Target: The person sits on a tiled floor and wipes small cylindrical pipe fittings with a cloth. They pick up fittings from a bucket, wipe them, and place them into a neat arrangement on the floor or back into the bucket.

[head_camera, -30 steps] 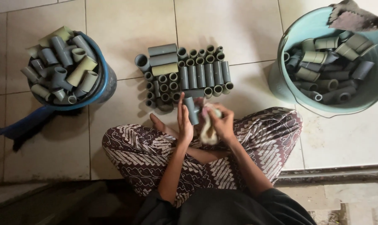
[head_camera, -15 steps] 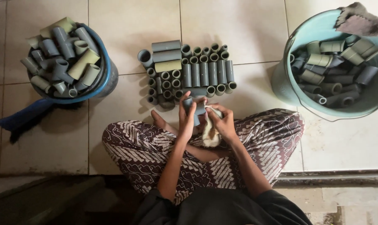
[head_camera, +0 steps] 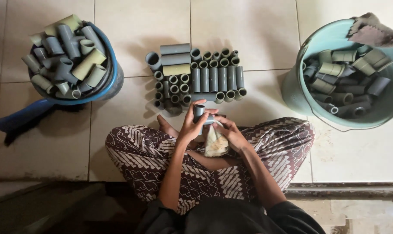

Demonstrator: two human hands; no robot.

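Note:
I sit cross-legged on a tiled floor. My left hand (head_camera: 188, 125) grips a grey pipe fitting (head_camera: 199, 111) held above my lap, its open end facing up. My right hand (head_camera: 229, 132) holds a pale cloth (head_camera: 214, 144) pressed against the side of the fitting. Just beyond my hands, several grey pipe pieces (head_camera: 196, 76) lie and stand in neat rows on the floor.
A blue bucket (head_camera: 112, 82) heaped with grey and olive pipe pieces stands at the left, with a blue handle (head_camera: 18, 117) lying beside it. A teal tub (head_camera: 298, 93) holding more pieces is at the right, a dark rag (head_camera: 372, 30) draped on its rim.
My left hand has turned the fitting and drawn it slightly toward me. The cloth in my right hand has dropped lower against the fitting.

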